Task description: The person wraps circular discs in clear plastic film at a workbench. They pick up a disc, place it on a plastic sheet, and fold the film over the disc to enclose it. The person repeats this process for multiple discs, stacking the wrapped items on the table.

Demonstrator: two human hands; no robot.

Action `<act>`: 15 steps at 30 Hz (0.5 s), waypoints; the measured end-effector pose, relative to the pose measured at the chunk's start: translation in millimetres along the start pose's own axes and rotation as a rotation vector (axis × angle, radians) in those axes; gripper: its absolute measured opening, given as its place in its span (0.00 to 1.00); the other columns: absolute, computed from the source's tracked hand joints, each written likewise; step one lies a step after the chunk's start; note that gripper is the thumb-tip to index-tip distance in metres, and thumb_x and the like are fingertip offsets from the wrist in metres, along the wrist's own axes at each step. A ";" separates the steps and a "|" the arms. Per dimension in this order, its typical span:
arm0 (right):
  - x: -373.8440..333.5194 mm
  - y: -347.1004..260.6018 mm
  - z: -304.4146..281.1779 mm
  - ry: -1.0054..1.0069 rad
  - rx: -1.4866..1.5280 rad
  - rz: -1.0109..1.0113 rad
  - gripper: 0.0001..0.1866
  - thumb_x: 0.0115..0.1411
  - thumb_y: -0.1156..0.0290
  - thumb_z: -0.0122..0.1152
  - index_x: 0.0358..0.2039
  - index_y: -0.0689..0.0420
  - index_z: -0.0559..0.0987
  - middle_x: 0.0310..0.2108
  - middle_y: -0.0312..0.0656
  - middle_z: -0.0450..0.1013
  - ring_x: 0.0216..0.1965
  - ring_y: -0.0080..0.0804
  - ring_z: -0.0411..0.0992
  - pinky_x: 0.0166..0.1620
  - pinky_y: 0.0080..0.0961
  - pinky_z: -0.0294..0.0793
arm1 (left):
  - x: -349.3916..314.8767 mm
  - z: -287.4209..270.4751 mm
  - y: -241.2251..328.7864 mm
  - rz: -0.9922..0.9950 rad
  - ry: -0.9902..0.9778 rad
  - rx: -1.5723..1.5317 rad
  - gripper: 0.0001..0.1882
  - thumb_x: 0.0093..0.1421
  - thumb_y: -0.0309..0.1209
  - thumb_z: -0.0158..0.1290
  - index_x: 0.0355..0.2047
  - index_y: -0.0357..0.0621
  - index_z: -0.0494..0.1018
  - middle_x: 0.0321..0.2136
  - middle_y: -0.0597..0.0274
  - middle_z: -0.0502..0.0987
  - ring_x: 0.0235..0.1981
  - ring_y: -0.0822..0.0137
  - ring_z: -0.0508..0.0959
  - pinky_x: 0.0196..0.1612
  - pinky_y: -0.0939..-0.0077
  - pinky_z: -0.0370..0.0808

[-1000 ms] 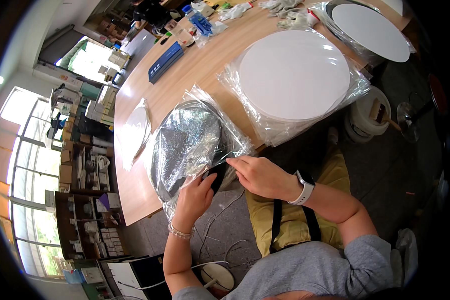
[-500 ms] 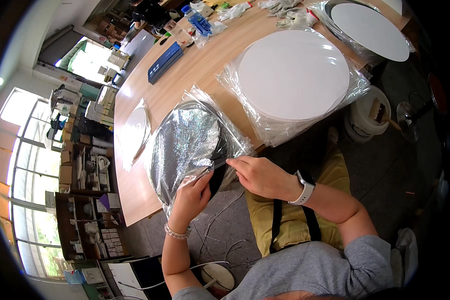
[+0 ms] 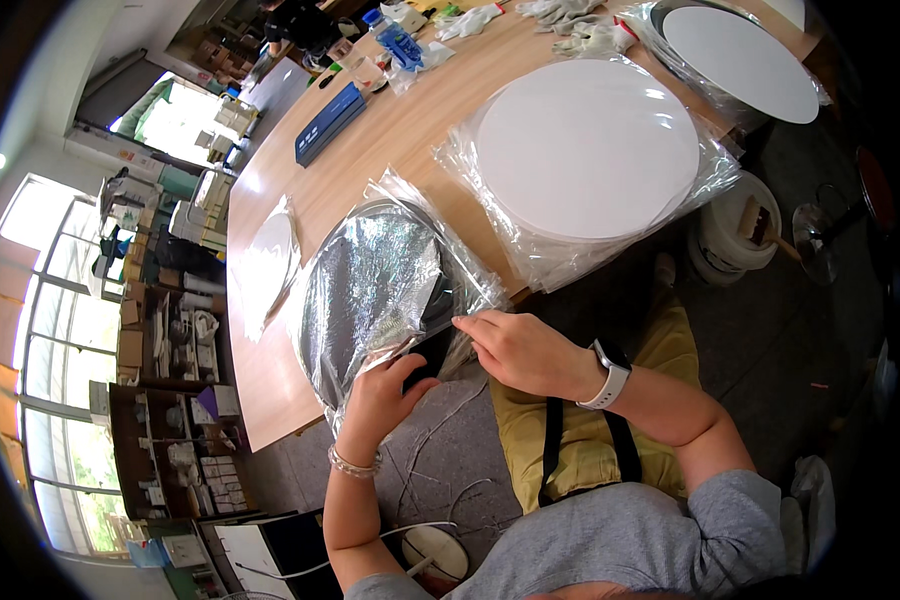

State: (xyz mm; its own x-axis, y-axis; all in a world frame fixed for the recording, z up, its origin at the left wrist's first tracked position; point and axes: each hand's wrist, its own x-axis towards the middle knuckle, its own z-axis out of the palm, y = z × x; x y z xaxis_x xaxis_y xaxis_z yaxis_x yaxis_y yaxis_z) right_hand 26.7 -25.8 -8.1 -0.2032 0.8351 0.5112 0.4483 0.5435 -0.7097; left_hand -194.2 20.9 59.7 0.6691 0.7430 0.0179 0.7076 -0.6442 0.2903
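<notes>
A round, dark-rimmed disc with a shiny silver face (image 3: 370, 270) lies in a clear plastic bag (image 3: 480, 285) at the table's near edge. At its near side is my left hand (image 3: 380, 400), its thumb held apart from the fingers. The fingertips reach in against the silver surface, partly covered by crinkled film. To the right, my right hand (image 3: 520, 352) pinches the edge of the bag between thumb and forefinger, its other fingers curled. A dark gap shows between the two hands, along the disc's near rim.
White round discs (image 3: 590, 150) on plastic bags stand to the right, overhanging the table (image 3: 270, 400). Another bagged disc (image 3: 740, 60) lies far right. A smaller white disc (image 3: 273, 255) is at left. Behind are a blue box (image 3: 330, 125), bottle (image 3: 395, 42) and gloves. A bucket (image 3: 730, 235) stands below.
My left thumb has lifted away from the fingers and the film, and the fingers have shifted slightly along the disc's near edge. My right hand keeps its pinch in the same place.
</notes>
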 end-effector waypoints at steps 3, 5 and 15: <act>0.1 -2.0 0.1 -0.005 0.024 0.041 0.17 0.54 0.79 0.53 0.46 0.70 0.71 0.39 0.53 0.73 0.37 0.47 0.74 0.40 0.33 0.76 | 0.8 0.0 -1.6 0.030 0.031 -0.040 0.15 0.47 0.32 0.65 0.34 0.42 0.76 0.25 0.54 0.77 0.25 0.55 0.76 0.30 0.67 0.73; 0.4 -2.4 -0.4 -0.007 0.023 0.041 0.17 0.54 0.79 0.52 0.46 0.70 0.72 0.39 0.53 0.73 0.38 0.47 0.74 0.40 0.33 0.75 | 0.7 -0.1 -1.4 0.044 0.050 -0.071 0.13 0.48 0.29 0.63 0.35 0.43 0.77 0.25 0.54 0.77 0.24 0.56 0.76 0.29 0.68 0.73; 15.9 -19.9 16.1 -0.286 0.845 0.596 0.17 0.64 0.70 0.47 0.48 0.70 0.69 0.37 0.51 0.73 0.37 0.37 0.77 0.38 0.27 0.76 | -16.9 12.7 -14.0 0.058 0.251 0.069 0.23 0.55 0.22 0.52 0.52 0.36 0.64 0.42 0.51 0.77 0.38 0.50 0.77 0.39 0.63 0.75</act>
State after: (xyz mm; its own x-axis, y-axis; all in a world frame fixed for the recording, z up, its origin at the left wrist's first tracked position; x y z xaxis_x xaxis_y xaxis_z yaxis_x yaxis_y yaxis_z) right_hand 0.5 -22.0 6.4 -0.3959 0.9146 -0.0828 -0.1830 -0.1669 -0.9688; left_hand -212.5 15.1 43.2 0.6378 0.7205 0.2724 0.6890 -0.6917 0.2163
